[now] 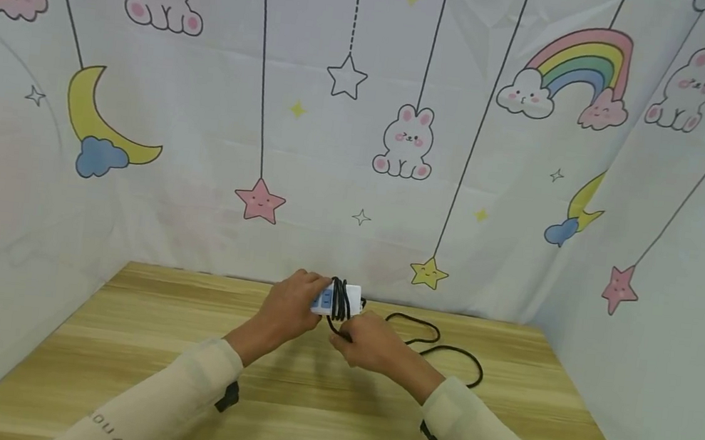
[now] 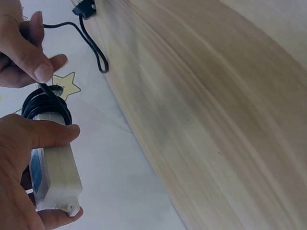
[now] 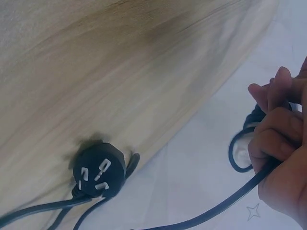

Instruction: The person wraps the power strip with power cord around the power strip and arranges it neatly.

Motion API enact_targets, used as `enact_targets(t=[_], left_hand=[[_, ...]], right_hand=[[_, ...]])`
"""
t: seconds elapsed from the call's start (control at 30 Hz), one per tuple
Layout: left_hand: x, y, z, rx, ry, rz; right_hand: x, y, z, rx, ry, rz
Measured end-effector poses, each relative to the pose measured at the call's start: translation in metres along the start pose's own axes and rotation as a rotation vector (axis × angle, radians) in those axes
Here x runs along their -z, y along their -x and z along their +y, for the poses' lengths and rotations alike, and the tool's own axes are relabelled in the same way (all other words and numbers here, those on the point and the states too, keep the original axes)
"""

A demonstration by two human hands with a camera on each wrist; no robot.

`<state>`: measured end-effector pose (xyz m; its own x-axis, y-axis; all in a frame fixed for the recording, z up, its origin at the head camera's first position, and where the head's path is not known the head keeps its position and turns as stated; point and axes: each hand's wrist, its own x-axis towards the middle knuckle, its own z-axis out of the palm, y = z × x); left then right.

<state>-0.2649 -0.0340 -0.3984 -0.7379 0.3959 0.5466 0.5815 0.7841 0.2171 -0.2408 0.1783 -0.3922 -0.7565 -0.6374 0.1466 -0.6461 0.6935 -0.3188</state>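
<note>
A white power strip [image 1: 353,297] with blue socket faces is held above the table by my left hand [image 1: 292,305], which grips one end. In the left wrist view its thumb lies along the side of the strip's casing [image 2: 62,175]. Several turns of black power cord [image 1: 340,299] wrap the strip's middle. My right hand [image 1: 373,342], just below and to the right, holds the cord's free length in curled fingers. From that hand the cord [image 3: 216,208] runs off toward a black three-pin plug [image 3: 99,167], prongs facing the camera in the right wrist view.
Loose loops of cord [image 1: 470,358] lie on the wood-grain table [image 1: 319,417] right of the right hand. Close behind the table's back edge hangs a white curtain [image 1: 196,232] printed with rabbits, stars and rainbows. It also lines both sides.
</note>
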Motion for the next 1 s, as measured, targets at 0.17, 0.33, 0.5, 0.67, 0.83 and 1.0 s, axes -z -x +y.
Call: enact_targets(t=[0.17, 0.33, 0.5, 0.67, 0.83, 1.0], left_hand=[[-0.003, 0.003, -0.005, -0.03, -0.004, 0.007], [-0.006, 0.003, -0.007, -0.042, -0.018, 0.007], [-0.011, 0.003, -0.006, -0.072, -0.023, -0.01], [-0.014, 0.004, -0.004, -0.096, -0.014, -0.047], [-0.013, 0.004, -0.001, -0.128, -0.01, -0.065], [-0.013, 0.005, 0.002, -0.153, 0.002, -0.097]], right_hand=[[0.005, 0.0, -0.005, 0.052, 0.112, -0.014], [0.011, -0.002, -0.007, 0.063, 0.21, -0.026], [0.018, -0.001, -0.006, 0.082, 0.301, -0.009], [0.028, -0.005, -0.007, 0.161, 0.374, 0.047], [0.04, -0.014, -0.002, 0.196, 0.355, 0.064], [0.048, -0.021, 0.01, 0.257, 0.296, 0.093]])
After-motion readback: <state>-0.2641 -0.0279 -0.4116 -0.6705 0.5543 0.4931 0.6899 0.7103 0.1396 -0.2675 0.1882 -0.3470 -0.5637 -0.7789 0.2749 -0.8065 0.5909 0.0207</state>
